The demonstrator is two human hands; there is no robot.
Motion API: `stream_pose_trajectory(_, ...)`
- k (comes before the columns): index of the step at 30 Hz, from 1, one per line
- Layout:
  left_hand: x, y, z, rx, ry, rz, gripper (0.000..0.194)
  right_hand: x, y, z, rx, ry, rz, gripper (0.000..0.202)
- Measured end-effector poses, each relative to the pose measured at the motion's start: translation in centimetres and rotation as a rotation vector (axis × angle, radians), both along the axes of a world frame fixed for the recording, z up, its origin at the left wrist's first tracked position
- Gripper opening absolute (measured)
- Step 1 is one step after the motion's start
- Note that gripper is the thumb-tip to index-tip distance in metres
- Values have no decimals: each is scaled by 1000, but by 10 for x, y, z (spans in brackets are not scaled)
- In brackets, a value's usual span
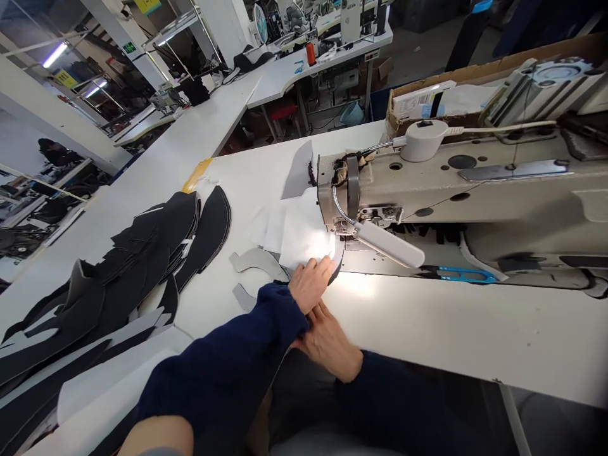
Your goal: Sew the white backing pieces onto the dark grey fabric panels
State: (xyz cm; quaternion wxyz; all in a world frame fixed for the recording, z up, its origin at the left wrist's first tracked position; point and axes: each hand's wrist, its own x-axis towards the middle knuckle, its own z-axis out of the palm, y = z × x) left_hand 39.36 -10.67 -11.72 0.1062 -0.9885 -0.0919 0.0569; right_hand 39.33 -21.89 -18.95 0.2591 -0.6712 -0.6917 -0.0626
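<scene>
My left hand [311, 283] is at the front of the sewing machine [394, 183], its fingers bent and pressed together on a dark fabric piece [337, 269]. White sheet material [304, 231] lies just beyond its fingertips, under the machine's head. Below the left wrist, my right hand [330, 342] is at the table's near edge with its fingers closed. The left wrist and sleeve partly cover those fingers, so what they hold is hidden. Grey curved pieces [259, 259] lie left of my left hand. A lit lamp [389, 244] shines on the needle area.
Stacked black fabric pieces [142, 253] spread over the left of the white table [451, 323]. Blue thread snips [465, 274] lie against the machine bed. Behind the machine stands a cardboard box [394, 111] with things inside. More worktables [280, 79] are farther back.
</scene>
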Motion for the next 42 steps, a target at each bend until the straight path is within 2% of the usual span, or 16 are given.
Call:
stream_pose_trajectory(3, 7, 2, -2, -27, 94, -49, 32, 3, -6, 2, -3, -6, -14, 49)
stream_pose_trajectory(9, 23, 7, 3, -10, 170, -89, 25, 4, -11, 3, 38, -58, -45, 65)
stream_pose_trajectory(14, 28, 6, -9, 37, 116, -100, 28, 6, -8, 0, 10, -66, -21, 60)
stream_pose_trajectory(19, 47, 13, -22, 58, 61, -104, 27, 21, -6, 1, -7, -121, -25, 50)
stream_pose_trajectory(23, 61, 16, -22, 32, 16, -54, 30, 26, -1, 8, -57, -129, -30, 44)
stream_pose_trajectory(26, 56, 17, -12, 10, -10, -19, 30, 20, 2, 13, -134, -109, 49, 33)
stream_pose_trajectory(28, 43, 17, -2, 12, -28, -29, 30, 15, 2, 16, -159, -91, 99, 30)
stream_pose_trajectory(31, 21, 16, 6, 32, -32, -62, 30, 10, 1, 18, -132, -65, 87, 33)
stream_pose_trajectory(34, 15, 14, 0, 28, 32, -112, 27, 9, 0, 18, -100, -51, 78, 33)
stream_pose_trajectory(38, 25, 10, -18, -4, 91, -119, 32, 9, -1, 16, -70, -45, 72, 34)
stream_pose_trajectory(40, 25, 12, -20, -13, 73, -129, 31, 9, -2, 16, -71, -53, 64, 37)
stream_pose_trajectory(42, 20, 19, -15, -16, 26, -211, 30, 9, -4, 16, -85, -67, 51, 40)
